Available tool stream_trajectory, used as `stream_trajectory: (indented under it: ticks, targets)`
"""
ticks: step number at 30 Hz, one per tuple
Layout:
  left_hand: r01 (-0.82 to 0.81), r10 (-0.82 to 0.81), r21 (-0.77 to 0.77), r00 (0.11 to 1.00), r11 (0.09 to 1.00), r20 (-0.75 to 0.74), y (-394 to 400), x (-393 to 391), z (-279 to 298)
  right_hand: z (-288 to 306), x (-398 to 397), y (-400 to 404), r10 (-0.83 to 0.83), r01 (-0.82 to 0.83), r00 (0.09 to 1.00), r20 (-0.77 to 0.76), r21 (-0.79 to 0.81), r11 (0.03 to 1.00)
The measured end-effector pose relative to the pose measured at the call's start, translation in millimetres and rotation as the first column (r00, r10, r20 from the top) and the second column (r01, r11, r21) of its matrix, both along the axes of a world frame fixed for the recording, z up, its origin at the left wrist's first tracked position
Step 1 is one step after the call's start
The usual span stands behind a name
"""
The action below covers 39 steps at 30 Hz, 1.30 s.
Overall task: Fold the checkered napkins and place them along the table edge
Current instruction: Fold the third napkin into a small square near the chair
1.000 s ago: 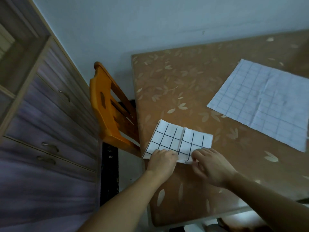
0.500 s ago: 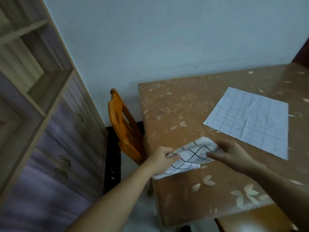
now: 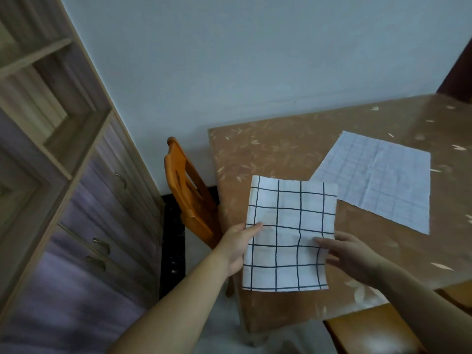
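napkin (image 3: 288,233) now lifted off worktop (image 3: 268,149), hanging open; left hand (image 3: 236,247) pinches its left edge; right hand (image 3: 350,254) grips its right edge.

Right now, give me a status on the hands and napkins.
Both hands, left hand and right hand, hold the bold-checked napkin lifted. Second napkin flat on table. Nothing in the way.

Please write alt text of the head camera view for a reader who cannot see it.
Two hands, left hand and right hand, hold a black-checked white napkin up above a brown table. A second, paler napkin lies flat on it; an orange chair stands beside.
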State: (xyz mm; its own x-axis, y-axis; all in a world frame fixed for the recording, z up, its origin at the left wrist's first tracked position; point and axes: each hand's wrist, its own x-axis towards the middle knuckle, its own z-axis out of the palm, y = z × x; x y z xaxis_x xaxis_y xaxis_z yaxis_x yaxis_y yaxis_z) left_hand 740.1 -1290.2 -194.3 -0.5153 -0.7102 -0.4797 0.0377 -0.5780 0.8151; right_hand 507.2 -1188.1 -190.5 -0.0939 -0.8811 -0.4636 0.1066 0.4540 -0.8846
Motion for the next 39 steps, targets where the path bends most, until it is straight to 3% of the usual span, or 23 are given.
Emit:
stream_trajectory:
  ticks: [3, 9, 13, 17, 21, 25, 28, 32, 35, 39]
  targets:
    - [-0.009, 0.007, 0.026, 0.994, 1.000, 0.109, -1.9, -10.6, -19.4, -13.7, -12.8, -3.4, -0.060, 0.058, 0.998, 0.032, 0.041, 0.997]
    - [-0.090, 0.045, 0.088, 0.906, 0.992, 0.422, 0.0, -46.9, -62.5, -51.0, -44.4, -3.4, -0.124, 0.134, 0.989, -0.084, 0.124, 0.983]
    - [0.049, -0.041, 0.003, 0.805, 0.999, 0.591, -9.4, -61.2, -73.7, -59.5, -63.9, -4.5, -0.112, 0.129, 0.982, -0.153, 0.107, 0.986]
    - [0.080, -0.052, -0.032, 0.851, 0.996, 0.523, -27.9, -75.7, -51.9, -44.1, -78.3, -16.8, -0.119, 0.137, 0.956, -0.268, 0.048, 0.989]
    - [0.040, 0.034, -0.197, 0.933, 0.980, 0.358, -44.8, -90.2, -28.5, -23.3, -91.4, -36.0, -0.161, 0.143, 0.920, -0.356, -0.079, 0.987]
    - [-0.053, 0.163, -0.310, 0.925, 0.949, 0.343, -48.6, -94.9, -24.0, -15.4, -98.5, -40.0, -0.192, 0.138, 0.901, -0.388, -0.162, 0.977]
    - [-0.009, 0.188, -0.334, 0.841, 0.942, 0.508, -37.7, -93.1, -47.4, -38.4, -97.9, -30.0, -0.085, 0.105, 0.922, -0.378, 0.033, 0.994]
    - [0.168, 0.065, -0.263, 0.717, 0.950, 0.694, -10.6, -85.8, -83.0, -78.6, -90.8, -9.5, 0.108, 0.055, 0.911, -0.399, 0.375, 0.925]
    - [0.314, -0.047, -0.198, 0.630, 0.929, 0.775, 2.6, -78.7, -104.8, -98.9, -85.9, -0.3, 0.156, 0.065, 0.875, -0.459, 0.430, 0.900]
    - [0.463, -0.060, -0.219, 0.516, 0.859, 0.854, 0.8, -75.1, -117.5, -104.7, -82.2, 1.6, 0.136, 0.093, 0.856, -0.499, 0.407, 0.908]
